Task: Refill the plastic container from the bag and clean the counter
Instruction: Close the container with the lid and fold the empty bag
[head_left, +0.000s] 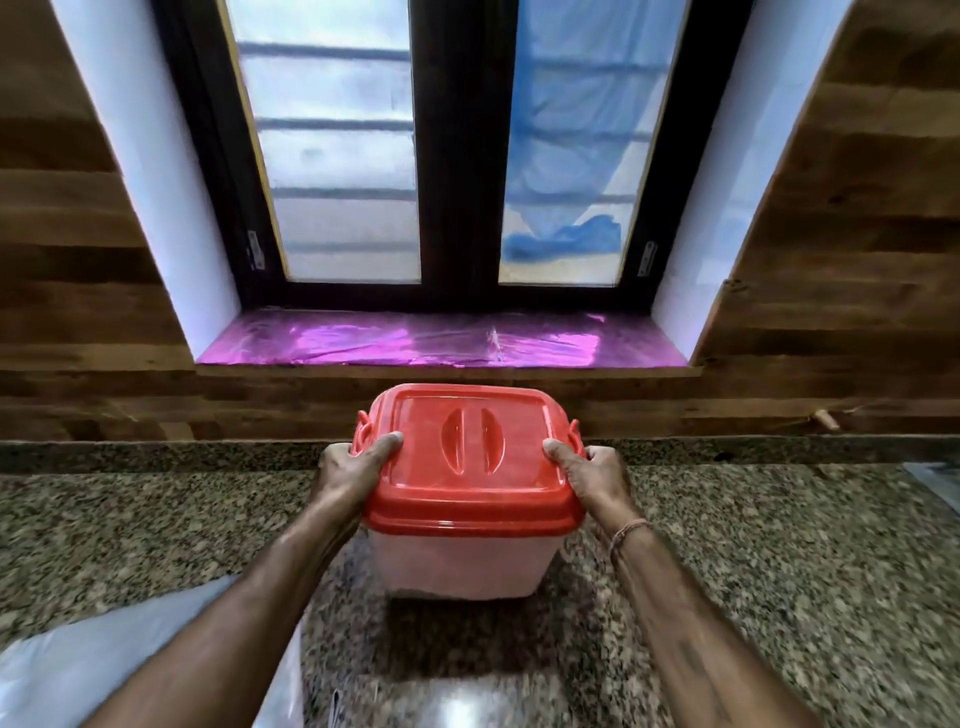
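A translucent plastic container (460, 564) with a red lid (467, 467) stands on the speckled granite counter (779, 571), in the middle of the head view. My left hand (353, 467) grips the lid's left edge, thumb on top. On the opposite edge my right hand (592, 475) holds the same way. The lid is on the container, with red latches at both sides. A pale plastic bag (104, 654) lies flat on the counter at the lower left, partly under my left forearm. What the container holds cannot be made out.
A wood-panelled wall (831, 312) rises behind the counter. Above it is a window sill (441, 340) covered in shiny purple film, under a dark-framed window. Something shiny shows at the counter's far right edge (940, 480).
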